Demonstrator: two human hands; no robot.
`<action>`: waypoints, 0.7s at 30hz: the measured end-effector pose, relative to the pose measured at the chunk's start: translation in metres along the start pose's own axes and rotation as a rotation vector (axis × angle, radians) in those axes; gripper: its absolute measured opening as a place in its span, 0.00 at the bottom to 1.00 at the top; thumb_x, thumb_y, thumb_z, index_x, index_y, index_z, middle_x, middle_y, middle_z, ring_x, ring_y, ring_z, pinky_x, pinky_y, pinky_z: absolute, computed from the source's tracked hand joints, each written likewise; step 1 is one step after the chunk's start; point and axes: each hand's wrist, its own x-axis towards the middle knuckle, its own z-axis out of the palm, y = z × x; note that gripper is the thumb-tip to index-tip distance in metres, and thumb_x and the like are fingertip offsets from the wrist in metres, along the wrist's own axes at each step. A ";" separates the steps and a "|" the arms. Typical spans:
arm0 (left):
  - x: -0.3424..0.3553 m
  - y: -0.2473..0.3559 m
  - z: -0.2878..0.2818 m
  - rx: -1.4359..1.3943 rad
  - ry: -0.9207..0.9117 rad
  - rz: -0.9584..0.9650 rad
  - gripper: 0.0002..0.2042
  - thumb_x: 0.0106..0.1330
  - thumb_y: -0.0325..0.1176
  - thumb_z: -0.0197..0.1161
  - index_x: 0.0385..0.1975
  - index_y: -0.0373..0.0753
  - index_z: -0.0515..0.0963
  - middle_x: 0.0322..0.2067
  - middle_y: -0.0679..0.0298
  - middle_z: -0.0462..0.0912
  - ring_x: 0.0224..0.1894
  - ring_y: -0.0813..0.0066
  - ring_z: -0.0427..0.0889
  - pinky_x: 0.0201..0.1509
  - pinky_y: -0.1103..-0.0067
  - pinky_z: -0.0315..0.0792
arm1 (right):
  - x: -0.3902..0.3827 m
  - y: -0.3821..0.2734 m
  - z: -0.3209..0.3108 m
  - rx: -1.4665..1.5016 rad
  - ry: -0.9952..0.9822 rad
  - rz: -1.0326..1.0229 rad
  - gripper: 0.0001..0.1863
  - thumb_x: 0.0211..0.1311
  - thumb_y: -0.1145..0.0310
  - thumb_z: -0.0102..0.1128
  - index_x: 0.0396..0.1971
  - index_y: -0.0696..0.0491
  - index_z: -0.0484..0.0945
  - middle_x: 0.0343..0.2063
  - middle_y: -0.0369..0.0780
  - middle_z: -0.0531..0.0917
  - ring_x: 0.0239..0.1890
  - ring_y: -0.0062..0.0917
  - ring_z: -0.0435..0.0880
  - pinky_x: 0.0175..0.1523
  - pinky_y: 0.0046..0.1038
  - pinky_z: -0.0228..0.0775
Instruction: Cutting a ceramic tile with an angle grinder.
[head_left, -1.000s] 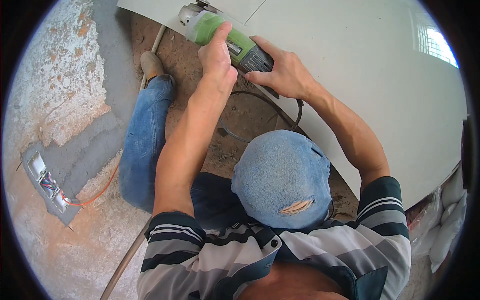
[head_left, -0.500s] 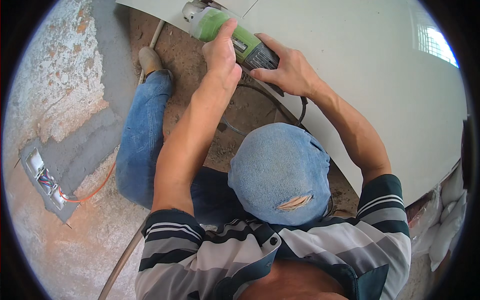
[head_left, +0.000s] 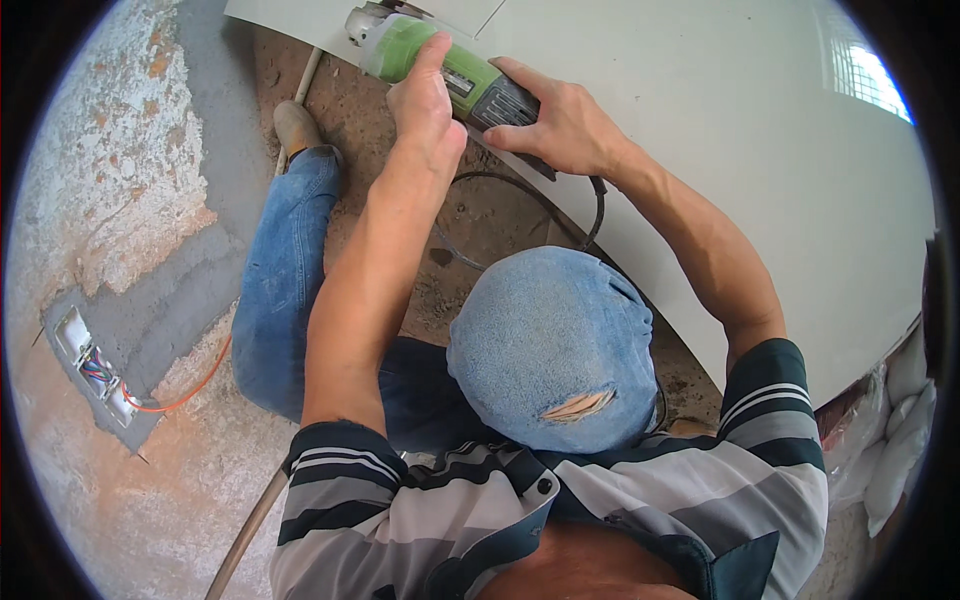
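Observation:
A green and black angle grinder (head_left: 400, 50) lies slantwise over the near edge of a large glossy pale tile (head_left: 700, 150). My left hand (head_left: 424, 105) is wrapped round the front half of its green body, thumb on top. Around the dark rear end, my right hand (head_left: 566, 122) grips with thumb and forefinger on either side. The metal head points to the upper left, over the tile; the disc below it is mostly hidden. From the rear of the tool a black power cord (head_left: 600, 215) loops down toward my bent knee (head_left: 550, 345).
On the left stands a rough, partly plastered wall (head_left: 140, 120) with an open electrical box (head_left: 95, 370) showing wires, and an orange wire (head_left: 205, 375). Bare dirt (head_left: 440, 290) lies under the tile's edge. Pale bags (head_left: 890, 450) sit at the right. A brownish pipe (head_left: 245, 535) runs along the lower left.
Both hands and the angle grinder have shifted a little to the left and upward along the tile's edge. The grip of each hand is unchanged.

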 end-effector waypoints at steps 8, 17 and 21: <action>-0.001 -0.001 0.001 0.028 0.028 -0.003 0.22 0.56 0.36 0.71 0.48 0.36 0.75 0.42 0.63 0.80 0.43 0.66 0.80 0.47 0.67 0.76 | -0.002 -0.003 -0.002 0.024 -0.008 0.007 0.40 0.47 0.53 0.68 0.62 0.52 0.67 0.36 0.51 0.84 0.38 0.36 0.84 0.47 0.33 0.75; -0.007 -0.006 -0.001 0.004 -0.008 0.005 0.21 0.56 0.36 0.71 0.47 0.36 0.75 0.40 0.63 0.80 0.41 0.67 0.80 0.46 0.67 0.76 | -0.010 0.000 -0.003 0.035 -0.027 0.019 0.40 0.48 0.53 0.68 0.62 0.52 0.67 0.36 0.51 0.84 0.38 0.37 0.84 0.46 0.33 0.75; -0.013 -0.008 0.001 0.021 -0.002 -0.001 0.20 0.56 0.36 0.71 0.47 0.37 0.75 0.40 0.64 0.80 0.41 0.67 0.80 0.46 0.68 0.76 | -0.014 0.005 -0.003 0.010 0.003 -0.004 0.40 0.48 0.53 0.68 0.62 0.52 0.67 0.36 0.50 0.84 0.37 0.37 0.84 0.46 0.33 0.75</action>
